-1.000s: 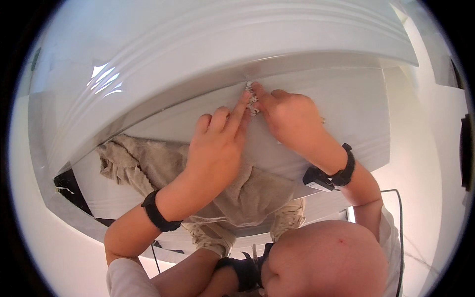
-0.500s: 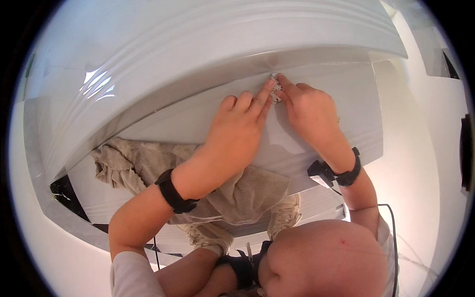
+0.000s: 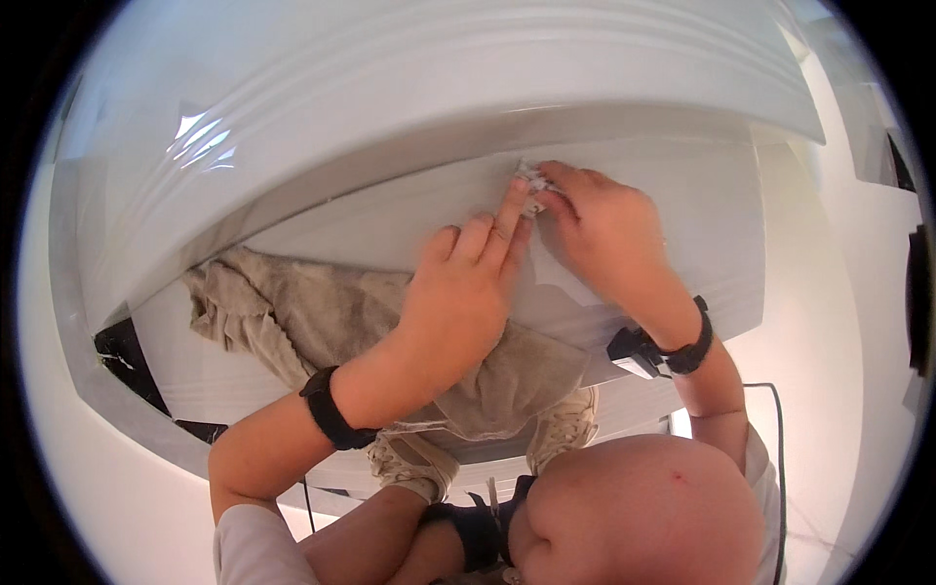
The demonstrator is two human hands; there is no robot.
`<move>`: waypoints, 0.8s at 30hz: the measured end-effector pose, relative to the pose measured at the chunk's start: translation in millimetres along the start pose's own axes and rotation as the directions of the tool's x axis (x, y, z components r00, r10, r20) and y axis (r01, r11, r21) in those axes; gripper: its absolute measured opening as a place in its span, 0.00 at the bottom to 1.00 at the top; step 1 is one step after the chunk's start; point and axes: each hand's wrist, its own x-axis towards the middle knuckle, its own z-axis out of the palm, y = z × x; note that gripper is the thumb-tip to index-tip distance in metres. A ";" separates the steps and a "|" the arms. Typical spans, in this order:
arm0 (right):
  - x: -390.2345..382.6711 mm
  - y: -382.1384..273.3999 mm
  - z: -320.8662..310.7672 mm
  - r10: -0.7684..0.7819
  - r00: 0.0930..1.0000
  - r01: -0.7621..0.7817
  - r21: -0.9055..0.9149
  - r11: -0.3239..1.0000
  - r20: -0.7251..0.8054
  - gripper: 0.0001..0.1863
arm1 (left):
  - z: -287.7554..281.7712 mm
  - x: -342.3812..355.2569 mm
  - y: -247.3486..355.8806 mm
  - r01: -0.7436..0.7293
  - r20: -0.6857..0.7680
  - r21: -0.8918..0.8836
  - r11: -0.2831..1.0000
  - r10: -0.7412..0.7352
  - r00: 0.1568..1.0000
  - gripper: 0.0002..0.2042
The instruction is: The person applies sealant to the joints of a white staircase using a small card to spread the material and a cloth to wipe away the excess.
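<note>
A small white crumpled piece [image 3: 536, 181] with dark flecks lies on the light grey step [image 3: 682, 210], close to the foot of the raised edge. My left hand [image 3: 466, 292] touches it with its index fingertip, the other fingers bent and close together. From the right, my right hand [image 3: 612, 239] pinches the piece between thumb and index finger. Both hands partly cover it. A taupe cloth [image 3: 292, 312] lies rumpled on the step under and left of my left forearm.
A glossy white curved panel [image 3: 409, 68] rises behind the step. Dark triangular patches [image 3: 132, 366] are at the left corner. A small black device [image 3: 634, 351] sits by my right wrist, with a cable [image 3: 778, 439] running down. My shoes [image 3: 561, 429] show below the step.
Both hands and the white piece shifted right from a second ago, then slightly back left. The piece looks more rumpled now. The whole view has also shifted slightly.
</note>
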 end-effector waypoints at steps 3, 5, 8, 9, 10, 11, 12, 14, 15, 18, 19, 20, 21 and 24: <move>5.3 14.1 -6.7 -0.011 0.998 0.013 0.034 0.999 -0.064 0.11 | 1.6 -3.4 1.2 -0.006 -0.009 -0.094 0.996 0.005 1.000 0.26; 12.8 26.8 -10.5 -0.064 0.995 0.067 0.042 0.997 -0.078 0.11 | -1.3 -2.4 0.8 -0.015 -0.011 -0.120 0.993 0.014 1.000 0.27; 13.4 31.1 -11.1 -0.159 0.984 0.163 0.047 0.985 -0.077 0.10 | -4.6 -3.6 -2.6 -0.026 -0.005 -0.103 0.994 0.026 1.000 0.25; 13.2 31.1 -11.6 -0.206 0.977 0.209 0.036 0.977 -0.060 0.10 | -2.4 -6.2 -3.2 -0.004 0.000 -0.132 0.991 0.004 1.000 0.29; 12.3 31.7 -11.5 -0.205 0.977 0.208 0.036 0.978 -0.061 0.10 | -1.3 -7.4 -3.6 0.019 0.005 -0.161 0.987 -0.018 1.000 0.35; 11.0 32.8 -11.1 -0.210 0.977 0.213 0.061 0.975 -0.046 0.10 | -1.9 -7.0 -3.7 0.018 0.005 -0.162 0.987 -0.017 1.000 0.35; 10.5 33.5 -10.1 -0.217 0.976 0.219 0.089 0.972 -0.031 0.09 | -3.1 -6.1 -3.4 0.024 0.003 -0.176 0.984 -0.024 1.000 0.36; 11.9 32.3 -9.5 -0.228 0.973 0.230 0.092 0.969 -0.033 0.10 | -4.2 -4.1 -2.6 0.032 0.002 -0.189 0.981 -0.032 0.999 0.37; 12.7 31.1 -10.9 -0.237 0.971 0.239 0.088 0.967 -0.034 0.10 | -4.9 -1.8 -1.6 0.027 -0.027 -0.189 0.982 -0.033 0.999 0.34; 18.7 29.1 -4.0 -0.278 0.959 0.281 0.069 0.957 -0.058 0.11 | -8.1 8.9 -2.0 0.050 -0.068 -0.238 0.970 -0.068 0.995 0.31; 18.5 28.1 -4.7 -0.278 0.959 0.282 0.071 0.957 -0.059 0.11 | -8.9 12.0 -3.0 0.077 -0.076 -0.284 0.956 -0.103 0.992 0.31; 17.8 26.8 -6.4 -0.271 0.962 0.272 0.033 0.962 -0.033 0.11 | -9.3 14.1 -3.3 0.079 -0.074 -0.282 0.956 -0.104 0.992 0.31; 16.6 26.1 -6.6 -0.261 0.965 0.261 -0.008 0.965 -0.005 0.11 | -8.3 15.7 -3.3 0.061 -0.079 -0.257 0.965 -0.084 0.993 0.30; 14.7 25.0 -4.6 -0.286 0.958 0.285 -0.072 0.956 -0.014 0.12 | -6.4 15.8 -4.8 0.055 -0.045 -0.244 0.968 -0.068 0.997 0.30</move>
